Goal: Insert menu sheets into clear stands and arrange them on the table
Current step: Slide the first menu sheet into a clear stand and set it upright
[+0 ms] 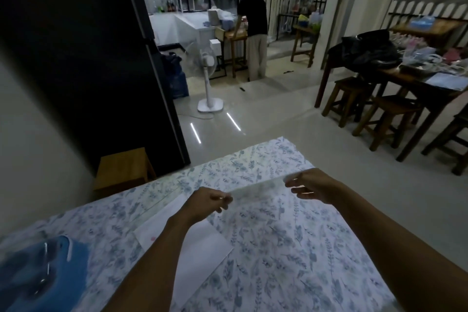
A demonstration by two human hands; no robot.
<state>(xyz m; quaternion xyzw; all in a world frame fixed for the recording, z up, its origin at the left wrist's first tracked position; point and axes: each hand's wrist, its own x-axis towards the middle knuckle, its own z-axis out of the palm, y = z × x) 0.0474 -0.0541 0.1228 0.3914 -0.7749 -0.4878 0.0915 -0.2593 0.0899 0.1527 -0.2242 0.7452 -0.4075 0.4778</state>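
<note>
A clear stand [258, 191] hangs just above the table with the floral cloth [291, 248], held between both hands. My left hand [209, 201] pinches its left end and my right hand [312, 186] grips its right end. The stand is see-through and blurred, so I cannot tell whether a sheet is inside it. White menu sheets [197, 243] lie flat on the cloth under my left forearm, which hides part of them.
A blue blurred object [38, 278] sits at the table's near left corner. A wooden stool [124, 167] stands beyond the far left edge, beside a black panel. Further off are a white floor fan [209, 76], dark wooden tables with stools [395, 114], and a person [253, 33].
</note>
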